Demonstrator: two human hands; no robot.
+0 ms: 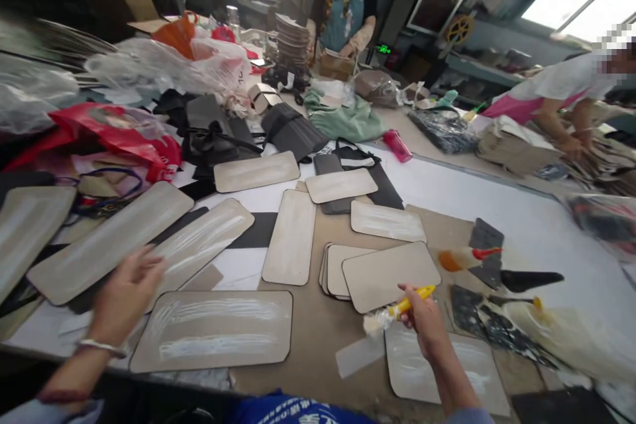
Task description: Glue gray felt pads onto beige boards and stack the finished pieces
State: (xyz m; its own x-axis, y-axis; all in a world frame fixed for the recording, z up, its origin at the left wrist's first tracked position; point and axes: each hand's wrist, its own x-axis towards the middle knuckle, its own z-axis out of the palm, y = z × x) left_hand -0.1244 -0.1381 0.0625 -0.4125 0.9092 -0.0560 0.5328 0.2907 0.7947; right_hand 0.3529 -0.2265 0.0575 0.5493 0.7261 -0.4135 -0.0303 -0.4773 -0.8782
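Observation:
My right hand (423,315) is closed round a yellow-handled glue brush (397,310), its white bristles pointing left over the brown work surface. Just above it lies a stack of rounded brown boards (382,273). Below the hand lies another board (442,366) smeared with white glue. My left hand (126,291), a bracelet on the wrist, hovers with fingers loosely apart over the left end of a large glue-streaked board (218,330). It holds nothing that I can see.
Several more glued boards (293,236) are spread across the table, with black pieces and plastic bags (119,132) at the left. A scraper (521,279) and glue-soiled bags lie at the right. One person stands at the far end, another person works at the right.

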